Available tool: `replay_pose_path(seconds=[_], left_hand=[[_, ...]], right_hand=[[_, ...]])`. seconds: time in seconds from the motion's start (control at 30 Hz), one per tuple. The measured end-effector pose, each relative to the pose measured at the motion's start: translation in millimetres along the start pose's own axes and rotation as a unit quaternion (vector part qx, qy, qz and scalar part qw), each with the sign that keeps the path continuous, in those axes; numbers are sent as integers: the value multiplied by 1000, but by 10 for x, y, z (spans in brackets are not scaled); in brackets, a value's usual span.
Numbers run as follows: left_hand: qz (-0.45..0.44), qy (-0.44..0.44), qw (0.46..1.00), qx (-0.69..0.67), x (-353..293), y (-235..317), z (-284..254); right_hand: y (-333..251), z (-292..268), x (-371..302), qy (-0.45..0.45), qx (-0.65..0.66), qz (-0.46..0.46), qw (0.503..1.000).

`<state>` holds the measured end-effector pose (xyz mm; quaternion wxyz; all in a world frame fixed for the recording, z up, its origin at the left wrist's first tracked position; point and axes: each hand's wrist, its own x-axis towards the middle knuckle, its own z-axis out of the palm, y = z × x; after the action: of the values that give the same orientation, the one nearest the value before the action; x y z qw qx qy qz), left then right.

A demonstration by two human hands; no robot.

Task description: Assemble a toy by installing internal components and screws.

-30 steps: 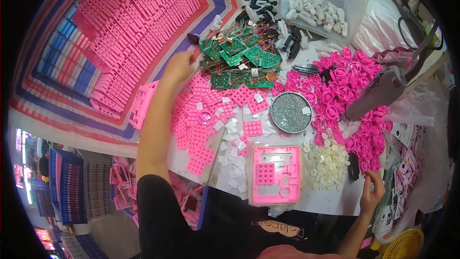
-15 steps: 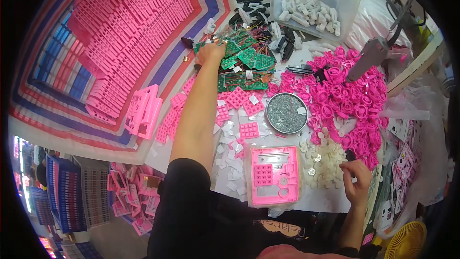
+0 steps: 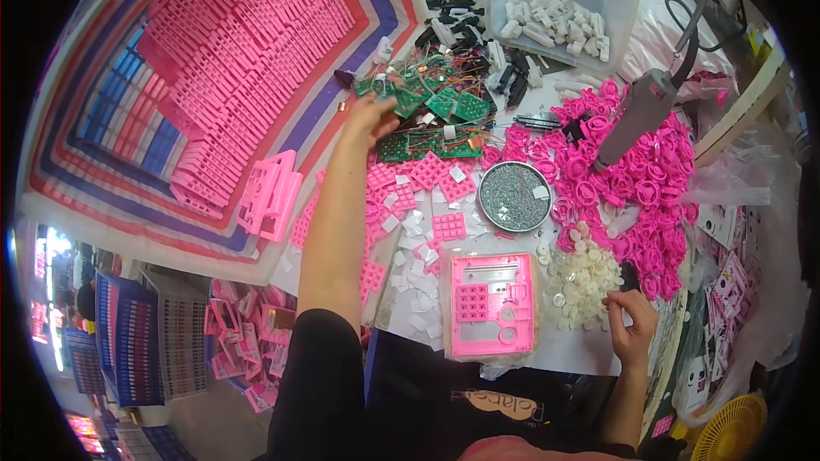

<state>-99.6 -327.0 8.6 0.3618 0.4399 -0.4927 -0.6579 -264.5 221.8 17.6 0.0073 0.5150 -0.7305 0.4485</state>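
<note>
Left hand (image 3: 367, 121) touches green circuit boards (image 3: 459, 105), grip unclear. Right hand (image 3: 634, 324), half-open, likely idles empty near whitish plastic discs (image 3: 584, 285).

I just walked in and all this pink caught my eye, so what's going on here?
The person's left hand is at the left side of a heap of green circuit boards; whether it grips one I can't tell. The right hand is loosely curled beside a pile of pale discs, with nothing visible in it. An open pink case lies in front of the person, a pink grid piece in it, with a round tin of small metallic bits beyond.
</note>
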Motion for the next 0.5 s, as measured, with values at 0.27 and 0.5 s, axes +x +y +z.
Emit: replay_pose_path(seconds=[0.27,0.5], left_hand=[[-34,59,981,179,362,-316,173],[-14,109,802,587,664,62,391]], right_hand=[[-103,117,56,-19,16,-18,1000],[-185,134,72,-23,18,-8,1000]])
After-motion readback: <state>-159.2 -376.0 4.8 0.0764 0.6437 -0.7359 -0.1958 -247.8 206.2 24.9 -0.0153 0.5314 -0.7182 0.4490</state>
